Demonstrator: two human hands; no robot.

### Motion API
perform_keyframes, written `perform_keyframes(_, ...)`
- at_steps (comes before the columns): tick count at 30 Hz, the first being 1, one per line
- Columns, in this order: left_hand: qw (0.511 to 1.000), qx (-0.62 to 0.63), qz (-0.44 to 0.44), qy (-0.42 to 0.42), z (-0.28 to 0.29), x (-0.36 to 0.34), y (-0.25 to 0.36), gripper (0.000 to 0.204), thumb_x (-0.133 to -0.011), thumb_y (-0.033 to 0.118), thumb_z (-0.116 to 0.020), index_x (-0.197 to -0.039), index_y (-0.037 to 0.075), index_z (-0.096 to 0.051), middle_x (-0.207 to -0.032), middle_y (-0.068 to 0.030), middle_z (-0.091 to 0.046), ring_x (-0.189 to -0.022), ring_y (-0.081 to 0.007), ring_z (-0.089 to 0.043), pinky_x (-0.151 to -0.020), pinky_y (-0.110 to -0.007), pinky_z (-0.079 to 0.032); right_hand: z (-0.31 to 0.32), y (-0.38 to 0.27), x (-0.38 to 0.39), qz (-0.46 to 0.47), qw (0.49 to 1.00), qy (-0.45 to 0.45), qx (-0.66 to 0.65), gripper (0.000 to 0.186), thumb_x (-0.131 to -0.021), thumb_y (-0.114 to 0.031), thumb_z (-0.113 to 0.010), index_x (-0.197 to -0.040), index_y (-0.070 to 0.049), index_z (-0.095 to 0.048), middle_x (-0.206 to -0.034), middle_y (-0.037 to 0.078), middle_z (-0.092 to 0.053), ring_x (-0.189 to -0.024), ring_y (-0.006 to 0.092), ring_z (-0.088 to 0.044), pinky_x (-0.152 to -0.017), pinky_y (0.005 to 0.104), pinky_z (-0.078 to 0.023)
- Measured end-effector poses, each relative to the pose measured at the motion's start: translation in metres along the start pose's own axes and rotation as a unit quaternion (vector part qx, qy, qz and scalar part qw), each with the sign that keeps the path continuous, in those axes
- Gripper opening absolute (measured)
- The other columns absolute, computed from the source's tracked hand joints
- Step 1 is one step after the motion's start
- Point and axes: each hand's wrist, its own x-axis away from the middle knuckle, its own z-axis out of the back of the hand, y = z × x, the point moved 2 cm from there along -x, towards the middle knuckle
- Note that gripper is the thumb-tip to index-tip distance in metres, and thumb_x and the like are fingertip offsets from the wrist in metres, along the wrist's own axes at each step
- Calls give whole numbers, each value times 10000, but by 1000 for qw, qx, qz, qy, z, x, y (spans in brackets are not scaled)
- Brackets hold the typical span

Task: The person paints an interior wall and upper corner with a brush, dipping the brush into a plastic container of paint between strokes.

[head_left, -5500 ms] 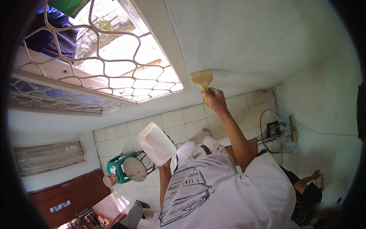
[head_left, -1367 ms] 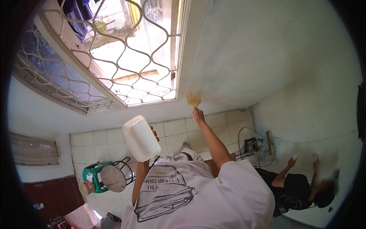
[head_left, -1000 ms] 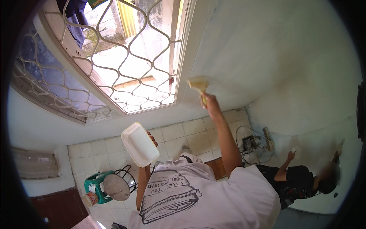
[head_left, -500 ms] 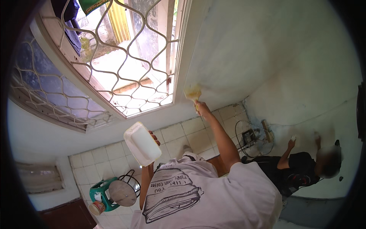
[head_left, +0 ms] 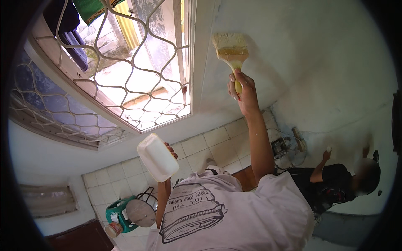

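My right hand (head_left: 243, 92) is raised at the wall, fingers wrapped round the yellow handle of a wide paintbrush (head_left: 233, 50). The brush's pale bristles point up, on or close to the wall (head_left: 289, 46) just right of the window frame; contact is hard to tell. White smears mark the fingers. Lower down on the left, my left hand (head_left: 170, 149) grips a white foam tray (head_left: 158, 158) by its right side. That tray is tilted, and most of the hand is hidden behind it. No paint shows on the tray's visible face.
A window with a curved metal grille (head_left: 130, 67) fills the upper left. On the tiled floor stand a green plastic stool (head_left: 119, 213), a round-topped stool (head_left: 141, 212) and a small tub (head_left: 113, 229). Cables and tools (head_left: 289, 146) lie by the wall. A person in black (head_left: 335, 182) works at the right.
My right hand has swept the paintbrush upward along the wall, from beside the window's lower corner to well above it. My left hand with the foam tray has barely moved.
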Motion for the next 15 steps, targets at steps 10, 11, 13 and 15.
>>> perform_keyframes(10,1000,22,9,1,12,-1,-13,654,-887,349,-733,-1428,115,-450,-1368,-118,-470,-1257,-276,-461,-1071,-470,-371,69,302,35,-200,967,72,141,481,-1045,-448,-459,-724,-93,-507,-546,-1,-445,-468,138,-427,-492,337,-370)
perform_keyframes(11,1000,22,11,0,14,-1,-12,651,-886,345,-734,-1424,110,-452,-1366,-116,-472,-1255,-274,-463,-1072,-469,-370,67,306,39,-238,959,75,135,468,-1042,-431,-467,-720,-94,-510,-545,-2,-449,-460,139,-426,-487,334,-369)
perform_keyframes(13,1000,7,4,0,15,0,-11,646,-884,338,-736,-1417,104,-454,-1360,-114,-475,-1253,-274,-467,-1072,-469,-368,70,310,46,-346,930,93,77,435,-1028,-399,-486,-715,-99,-514,-541,-7,-451,-443,128,-415,-475,314,-354)
perform_keyframes(15,1000,-21,-19,0,10,1,-16,645,-882,333,-738,-1414,101,-455,-1353,-115,-476,-1251,-276,-468,-1072,-470,-368,58,276,43,-366,925,84,52,396,-1031,-371,-490,-747,-96,-524,-539,-16,-442,-435,112,-390,-464,295,-336)
